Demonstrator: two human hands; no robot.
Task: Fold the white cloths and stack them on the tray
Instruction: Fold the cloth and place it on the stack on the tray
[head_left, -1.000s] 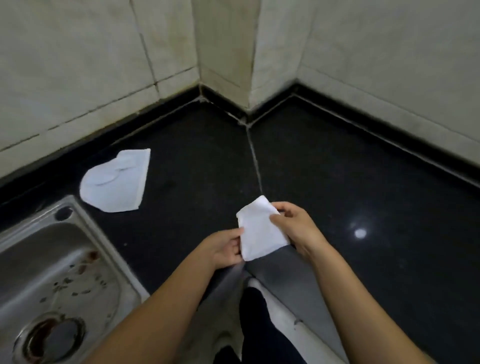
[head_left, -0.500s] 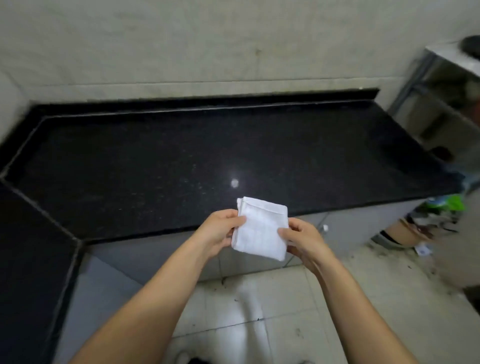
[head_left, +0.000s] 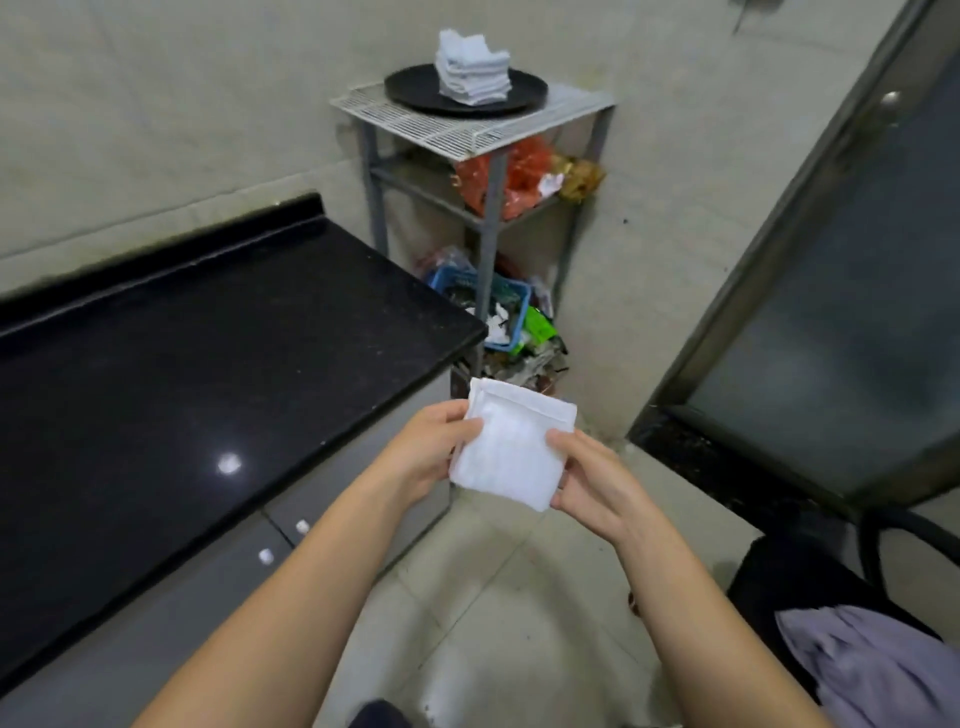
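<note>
Two hands, left hand (head_left: 426, 453) and right hand (head_left: 589, 480), pinch a folded cloth (head_left: 511, 444); black tabletop (head_left: 197, 374) at nine o'clock, tray (head_left: 415, 93) with stacked cloths (head_left: 471, 70) on a rack (head_left: 467, 130) at twelve.

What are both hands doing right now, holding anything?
Left hand: grips the left edge of the folded white cloth.
Right hand: grips the right edge of the same cloth, thumb on top.

folded white cloth (head_left: 511, 448) midair | cloth stack (head_left: 471, 71) on black tray (head_left: 415, 93)
</note>
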